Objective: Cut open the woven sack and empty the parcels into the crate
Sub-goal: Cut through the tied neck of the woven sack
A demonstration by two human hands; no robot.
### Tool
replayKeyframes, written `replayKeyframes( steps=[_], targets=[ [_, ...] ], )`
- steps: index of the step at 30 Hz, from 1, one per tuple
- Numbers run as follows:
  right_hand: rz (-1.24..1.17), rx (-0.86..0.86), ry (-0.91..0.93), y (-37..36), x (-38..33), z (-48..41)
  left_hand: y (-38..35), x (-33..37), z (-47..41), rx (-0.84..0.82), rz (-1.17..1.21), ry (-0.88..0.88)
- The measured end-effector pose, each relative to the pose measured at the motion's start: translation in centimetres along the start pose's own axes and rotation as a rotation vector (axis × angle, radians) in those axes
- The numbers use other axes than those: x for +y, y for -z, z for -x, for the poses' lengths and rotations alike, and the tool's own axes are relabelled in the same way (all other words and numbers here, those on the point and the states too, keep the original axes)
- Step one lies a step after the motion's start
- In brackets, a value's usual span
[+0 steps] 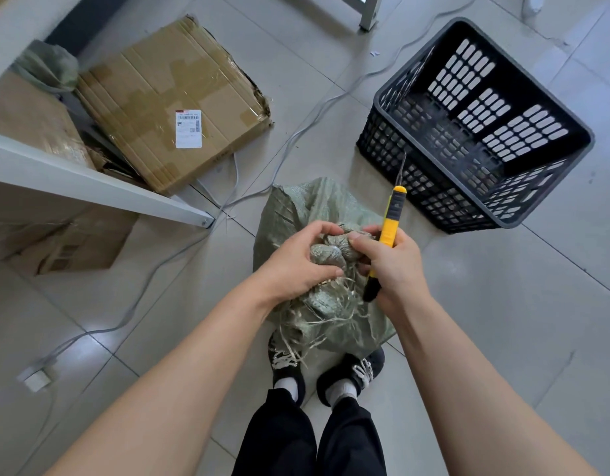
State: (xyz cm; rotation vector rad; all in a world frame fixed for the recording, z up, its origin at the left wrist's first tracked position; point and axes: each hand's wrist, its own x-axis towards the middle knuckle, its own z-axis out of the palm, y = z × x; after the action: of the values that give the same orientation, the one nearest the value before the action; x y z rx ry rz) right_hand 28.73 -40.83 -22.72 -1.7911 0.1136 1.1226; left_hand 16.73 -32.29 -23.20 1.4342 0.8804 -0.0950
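A grey-green woven sack [307,207] stands on the tiled floor in front of my feet, its top bunched into a knot with frayed strands hanging loose. My left hand [296,261] grips the knotted neck from the left. My right hand [394,262] holds a yellow utility knife [391,223], blade extended and pointing away from me, while its thumb and fingers also press on the knot. The black plastic crate [550,204] sits empty on the floor at the upper right, just beyond the knife tip. No parcels are visible; the sack hides its contents.
A taped cardboard box [159,97] with a white label lies at the upper left, beside another green sack [46,68]. A white table leg and rail [100,185] cross the left. Grey cables [296,132] run over the floor to a power strip [37,377].
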Motion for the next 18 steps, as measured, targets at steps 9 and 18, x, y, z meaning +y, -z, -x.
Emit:
replayKeyframes(
  steps=[9,18],
  targets=[
    [0.648,0.074,0.351,2.3,1.9,6.0,-2.8,-0.4,0.3,0.330,0.315,0.067],
    [0.988,0.035,0.385,4.3,3.1,7.7,-3.5,-0.6,0.3,0.443,0.121,0.038]
  ],
)
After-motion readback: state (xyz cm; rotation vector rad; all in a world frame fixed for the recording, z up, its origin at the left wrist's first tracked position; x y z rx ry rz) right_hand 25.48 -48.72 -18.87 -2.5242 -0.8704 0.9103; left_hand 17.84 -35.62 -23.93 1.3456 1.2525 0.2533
